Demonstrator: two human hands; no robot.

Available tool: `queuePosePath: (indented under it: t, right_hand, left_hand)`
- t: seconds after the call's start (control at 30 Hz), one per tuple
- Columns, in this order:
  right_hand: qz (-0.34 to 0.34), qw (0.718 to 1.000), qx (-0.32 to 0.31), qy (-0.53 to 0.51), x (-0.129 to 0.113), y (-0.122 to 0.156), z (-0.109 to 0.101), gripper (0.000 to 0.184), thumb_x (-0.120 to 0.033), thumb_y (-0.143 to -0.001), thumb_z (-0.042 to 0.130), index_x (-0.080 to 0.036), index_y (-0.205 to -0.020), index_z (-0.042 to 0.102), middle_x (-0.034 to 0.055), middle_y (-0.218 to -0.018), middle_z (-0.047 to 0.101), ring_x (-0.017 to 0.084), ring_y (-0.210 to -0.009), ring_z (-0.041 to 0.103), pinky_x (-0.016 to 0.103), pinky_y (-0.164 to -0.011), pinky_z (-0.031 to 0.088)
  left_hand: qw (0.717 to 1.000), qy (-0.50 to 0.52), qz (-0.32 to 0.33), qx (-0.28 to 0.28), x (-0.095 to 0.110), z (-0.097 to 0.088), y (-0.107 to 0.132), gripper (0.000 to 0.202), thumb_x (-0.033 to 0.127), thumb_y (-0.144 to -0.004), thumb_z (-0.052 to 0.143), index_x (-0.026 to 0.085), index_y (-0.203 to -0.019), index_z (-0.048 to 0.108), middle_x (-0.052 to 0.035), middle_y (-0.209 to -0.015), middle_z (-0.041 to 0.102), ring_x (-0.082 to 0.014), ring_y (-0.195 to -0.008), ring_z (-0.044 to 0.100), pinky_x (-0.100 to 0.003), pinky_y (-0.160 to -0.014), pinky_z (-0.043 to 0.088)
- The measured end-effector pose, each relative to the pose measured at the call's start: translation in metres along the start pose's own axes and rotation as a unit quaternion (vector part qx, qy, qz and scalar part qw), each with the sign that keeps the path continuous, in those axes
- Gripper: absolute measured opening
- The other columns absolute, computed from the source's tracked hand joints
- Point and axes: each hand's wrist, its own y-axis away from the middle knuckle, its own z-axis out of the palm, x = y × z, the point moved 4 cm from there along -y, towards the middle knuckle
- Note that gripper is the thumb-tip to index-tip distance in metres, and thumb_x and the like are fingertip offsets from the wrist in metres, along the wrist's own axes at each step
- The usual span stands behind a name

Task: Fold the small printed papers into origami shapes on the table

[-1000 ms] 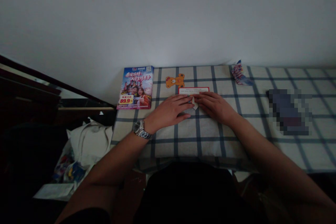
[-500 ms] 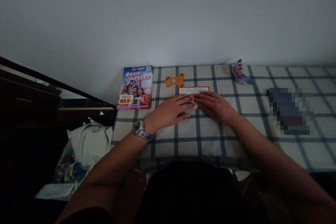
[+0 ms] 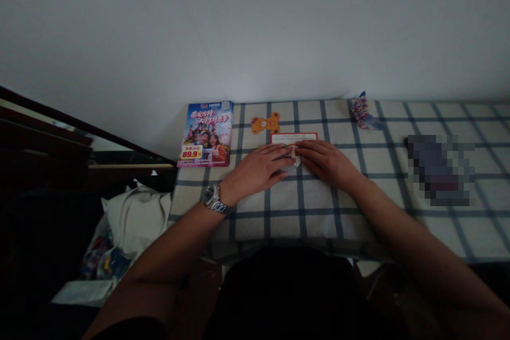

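Observation:
My left hand [image 3: 261,166], with a metal watch [image 3: 215,199] on its wrist, lies palm down with fingers stretched out and thumb apart. My right hand [image 3: 329,163] rests flat opposite it, its fingers extended close together. The fingertips of both meet over a small folded paper [image 3: 297,161], whose pale pointed tip shows between them. Just beyond the fingers is a red-bordered white printed paper [image 3: 294,138]; its near part is hidden under the hands. Whether the two papers are one piece I cannot tell.
A checked cloth [image 3: 263,223] covers the table against a white wall [image 3: 279,26]. A colourful flyer stack [image 3: 206,135] lies left, a bear picture [image 3: 265,123] behind the hands. A folded colourful paper [image 3: 363,111] and a pixelated dark object [image 3: 440,170] lie right. White bags [image 3: 137,212] stand lower left.
The hands stay in nearly the same place over the paper, with only slight finger shifts. The view has moved a tiny bit.

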Motion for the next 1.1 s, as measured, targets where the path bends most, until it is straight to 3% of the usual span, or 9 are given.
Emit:
queuePosePath:
  t: [0.33,0.47,1.1]
  right_hand:
    - [0.009,1.0,0.014,0.004,-0.0016,-0.0003,-0.0012,0.041,-0.024,-0.108,0.056,-0.021,-0.148,0.064,0.0146,-0.145,0.069,0.032,-0.136,0.065,0.056,-0.115,0.056]
    - [0.016,0.999,0.011,0.041,0.0008,0.0011,-0.0003,0.038,-0.025,-0.106,0.059,-0.02,-0.143,0.068,0.0152,-0.148,0.067,0.035,-0.141,0.061,0.059,-0.117,0.054]
    - [0.018,0.998,0.001,0.061,-0.0014,0.0024,0.0007,0.041,-0.018,-0.106,0.055,-0.016,-0.146,0.065,0.0185,-0.15,0.065,0.034,-0.14,0.062,0.056,-0.116,0.056]
  left_hand:
    - [1.0,-0.029,-0.01,-0.003,0.004,0.0023,-0.0012,0.05,0.039,-0.107,0.064,0.025,-0.154,0.055,-0.0101,-0.16,0.055,-0.0284,-0.15,0.051,-0.051,-0.128,0.043]
    - [0.999,-0.03,-0.014,-0.01,0.0036,0.0042,-0.0006,0.049,0.04,-0.108,0.062,0.025,-0.154,0.054,-0.0093,-0.161,0.054,-0.0281,-0.152,0.049,-0.049,-0.128,0.043]
    - [1.0,-0.016,-0.005,-0.005,0.0009,0.0067,0.0003,0.047,0.04,-0.111,0.054,0.026,-0.156,0.053,-0.0093,-0.159,0.055,-0.0271,-0.15,0.05,-0.049,-0.125,0.047]
